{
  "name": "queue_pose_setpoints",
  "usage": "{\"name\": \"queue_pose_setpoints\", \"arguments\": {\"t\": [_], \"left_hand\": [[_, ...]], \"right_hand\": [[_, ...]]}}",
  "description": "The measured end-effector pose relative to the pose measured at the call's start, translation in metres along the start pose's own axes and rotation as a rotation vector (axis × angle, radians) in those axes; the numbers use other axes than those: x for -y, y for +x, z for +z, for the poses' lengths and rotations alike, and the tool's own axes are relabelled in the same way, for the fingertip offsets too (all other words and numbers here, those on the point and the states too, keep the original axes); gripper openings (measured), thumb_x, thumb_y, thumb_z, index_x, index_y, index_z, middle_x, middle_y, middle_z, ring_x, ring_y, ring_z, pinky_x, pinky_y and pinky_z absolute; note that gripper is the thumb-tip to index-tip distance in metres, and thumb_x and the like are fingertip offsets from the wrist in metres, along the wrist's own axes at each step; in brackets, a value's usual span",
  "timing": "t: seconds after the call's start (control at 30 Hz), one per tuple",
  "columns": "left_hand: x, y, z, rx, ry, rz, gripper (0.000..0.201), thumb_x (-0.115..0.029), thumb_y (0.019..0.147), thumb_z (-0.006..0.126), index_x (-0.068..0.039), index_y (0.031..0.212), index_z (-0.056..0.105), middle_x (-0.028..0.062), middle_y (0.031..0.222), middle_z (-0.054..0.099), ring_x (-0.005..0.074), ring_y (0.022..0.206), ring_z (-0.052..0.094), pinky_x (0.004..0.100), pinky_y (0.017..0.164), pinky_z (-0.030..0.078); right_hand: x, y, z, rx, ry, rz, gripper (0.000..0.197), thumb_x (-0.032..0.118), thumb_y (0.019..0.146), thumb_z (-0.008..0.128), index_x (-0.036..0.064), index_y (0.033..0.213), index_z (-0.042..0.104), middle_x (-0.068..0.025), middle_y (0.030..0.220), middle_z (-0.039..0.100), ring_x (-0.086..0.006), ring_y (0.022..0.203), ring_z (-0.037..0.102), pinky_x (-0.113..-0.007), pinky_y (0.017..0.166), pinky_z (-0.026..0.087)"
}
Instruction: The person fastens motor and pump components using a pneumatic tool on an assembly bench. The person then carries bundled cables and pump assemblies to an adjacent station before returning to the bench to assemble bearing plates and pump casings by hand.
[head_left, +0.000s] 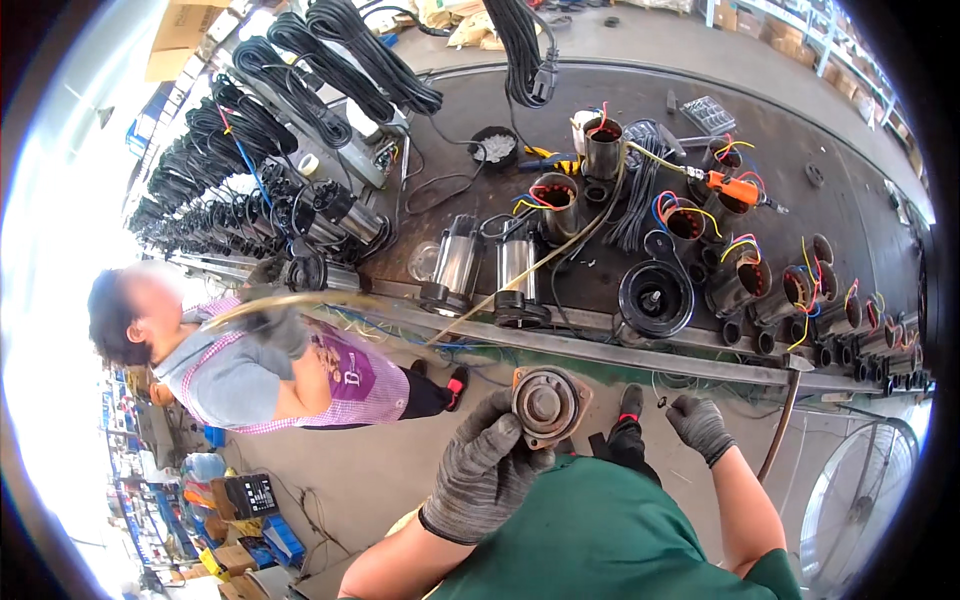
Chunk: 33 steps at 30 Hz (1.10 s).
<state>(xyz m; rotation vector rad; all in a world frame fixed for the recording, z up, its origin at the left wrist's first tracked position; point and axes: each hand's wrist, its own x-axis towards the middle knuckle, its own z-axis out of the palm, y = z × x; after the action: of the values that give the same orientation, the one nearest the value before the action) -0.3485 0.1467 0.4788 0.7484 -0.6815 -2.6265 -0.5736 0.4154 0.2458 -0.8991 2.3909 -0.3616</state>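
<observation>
My left hand (482, 472), in a grey knit glove, grips a round metal motor end cover (545, 403) with a raised ring at its centre and small lugs at its rim. The cover is turned face up in front of my green shirt. Off to the right, apart from the cover, my gloved right hand (702, 430) is closed, fingers pinched together. A tiny dark ring (662, 402) shows beside those fingertips; whether they hold it or anything else cannot be made out. Beyond both hands, a black round housing (655, 300) with a central shaft stands at the bench edge.
The dark workbench (450, 165) carries steel motor shells (555, 205) with coloured wires, two shiny pump bodies (460, 262), an orange air screwdriver (733, 187) and a bowl of white pieces (494, 148). Cable coils (300, 85) line the left. A co-worker (240, 370) stands left; a fan (865, 490) stands right.
</observation>
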Motion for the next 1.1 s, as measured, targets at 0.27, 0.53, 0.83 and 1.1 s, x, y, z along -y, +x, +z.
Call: {"name": "queue_pose_setpoints", "arguments": {"t": [0.27, 0.53, 0.83, 1.1], "left_hand": [[0.009, 0.011, 0.003, -0.029, 0.159, 0.021, 0.041, -0.023, 0.091, 0.074, -0.007, 0.127, 0.060, 0.0076, 0.118, 0.068, 0.0174, 0.101, 0.069, 0.0309, 0.079, 0.063], [0.023, 0.039, -0.020, -0.184, 0.328, 0.167, 0.035, -0.018, 0.089, 0.075, -0.007, 0.120, 0.063, 0.0060, 0.110, 0.069, 0.0162, 0.091, 0.069, 0.0288, 0.071, 0.060], [0.053, 0.059, -0.016, -0.287, 0.197, 0.144, 0.030, -0.015, 0.088, 0.076, -0.006, 0.114, 0.063, 0.0046, 0.105, 0.069, 0.0169, 0.091, 0.068, 0.0297, 0.073, 0.058], [0.064, 0.064, 0.021, -0.370, 0.337, 0.272, 0.037, -0.020, 0.087, 0.079, -0.004, 0.115, 0.062, 0.0059, 0.106, 0.068, 0.0176, 0.090, 0.067, 0.0307, 0.070, 0.056]], "right_hand": [[-0.049, -0.007, 0.015, -0.107, 0.218, 0.133, 0.033, 0.034, 0.090, 0.063, 0.0036, 0.097, 0.073, -0.0221, 0.091, 0.072, -0.0405, 0.088, 0.070, -0.050, 0.079, 0.055], [-0.086, 0.044, 0.024, -0.299, 0.492, 0.315, 0.039, 0.037, 0.088, 0.070, 0.0043, 0.109, 0.073, -0.0214, 0.100, 0.073, -0.0370, 0.095, 0.071, -0.044, 0.084, 0.054], [-0.076, 0.142, -0.013, -0.105, 0.459, 0.423, 0.040, 0.036, 0.085, 0.066, 0.0032, 0.106, 0.074, -0.0230, 0.100, 0.072, -0.0401, 0.101, 0.068, -0.044, 0.088, 0.054], [-0.062, 0.162, -0.024, -0.379, 1.070, 0.333, 0.039, 0.019, 0.087, 0.068, -0.0006, 0.120, 0.068, -0.0099, 0.083, 0.072, -0.0157, 0.066, 0.065, -0.032, 0.063, 0.054]]}}
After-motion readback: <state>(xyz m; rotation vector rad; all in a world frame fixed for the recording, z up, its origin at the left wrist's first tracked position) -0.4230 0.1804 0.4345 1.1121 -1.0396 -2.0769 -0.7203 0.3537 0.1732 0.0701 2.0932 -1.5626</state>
